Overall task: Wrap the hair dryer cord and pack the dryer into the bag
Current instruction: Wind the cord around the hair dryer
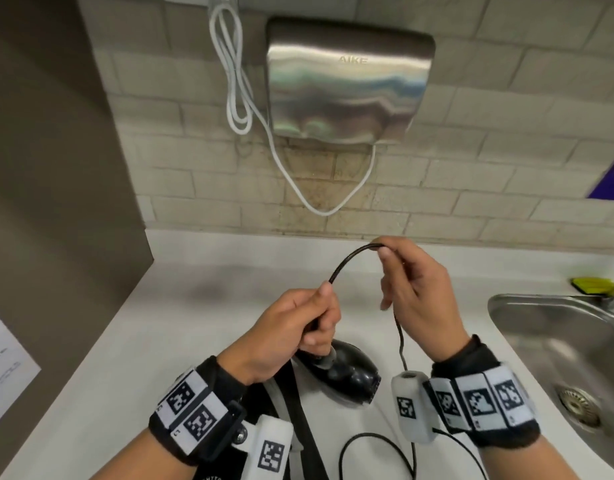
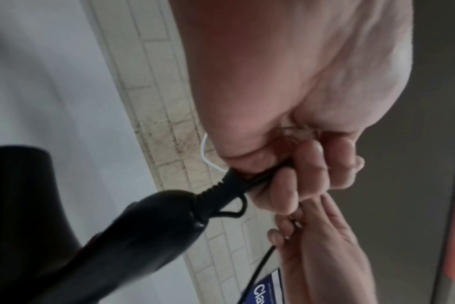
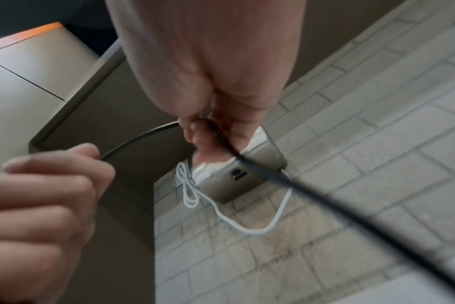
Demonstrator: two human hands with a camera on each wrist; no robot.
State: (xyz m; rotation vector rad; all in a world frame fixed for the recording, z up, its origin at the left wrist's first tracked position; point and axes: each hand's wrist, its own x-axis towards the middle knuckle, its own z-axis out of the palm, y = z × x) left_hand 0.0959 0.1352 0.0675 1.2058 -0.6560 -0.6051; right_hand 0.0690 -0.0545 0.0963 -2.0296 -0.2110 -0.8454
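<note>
The black hair dryer point(image 1: 350, 374) lies on the white counter point(image 1: 153, 306), just under my left hand point(image 1: 316, 317). That hand grips the black cord point(image 1: 350, 256) close to where it leaves the dryer handle point(image 2: 148, 232). From there the cord arcs up to my right hand point(image 1: 390, 259), which pinches it between thumb and fingers point(image 3: 195, 131). Below the right hand the cord hangs down and loops on the counter near the front edge. A black bag point(image 1: 300, 410) with a strap lies beneath my left wrist, mostly hidden.
A steel wall-mounted hand dryer point(image 1: 347, 81) with a white cable point(image 1: 236, 84) hangs on the tiled wall ahead. A steel sink point(image 1: 558, 344) and a yellow-green sponge point(image 1: 592, 285) are at the right. A brown partition point(image 1: 56, 168) bounds the left.
</note>
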